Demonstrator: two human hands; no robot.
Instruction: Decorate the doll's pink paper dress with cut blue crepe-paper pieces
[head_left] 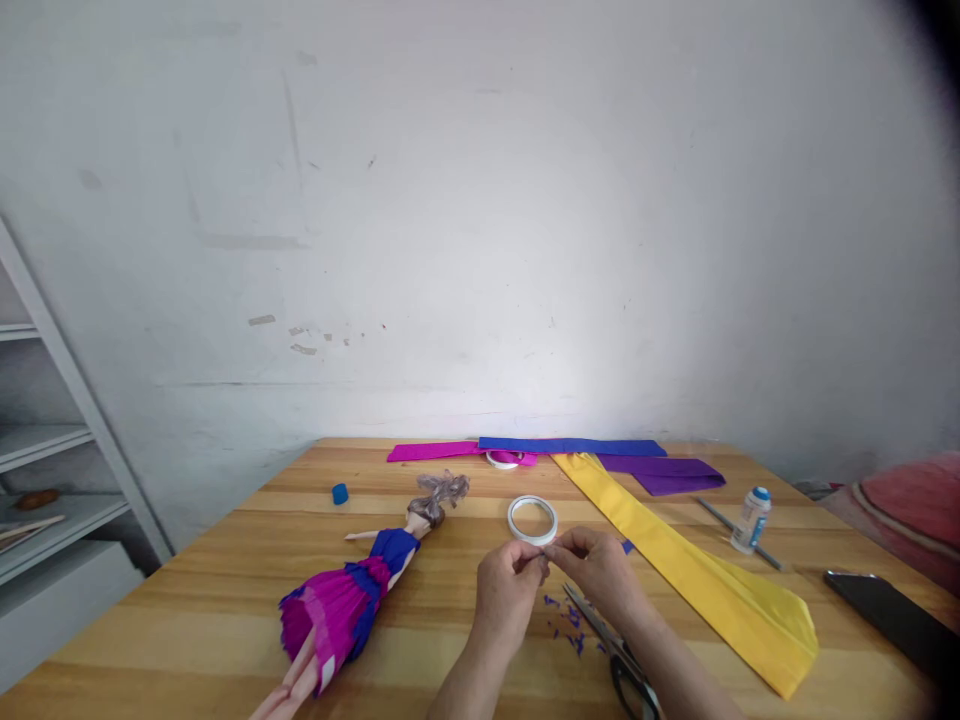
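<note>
Left hand (508, 590) and right hand (600, 572) at lower centre, fingertips pinched together on a small item too small to identify, tape roll (532, 519) just beyond, scissors (611, 650) beneath right wrist, doll (360, 590) lying to the left on surface (225, 600).

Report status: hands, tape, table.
Left hand and right hand pinch something tiny together, beside tape roll. Scissors under right wrist. Doll left.

The worktop (225, 600) is smooth, varnished wood. The yellow strip (697, 570) looks like matt crepe paper, as does the doll's dress (337, 610). The scissors (600, 625) have shiny metal blades. The bottle (751, 520) is plastic.
</note>
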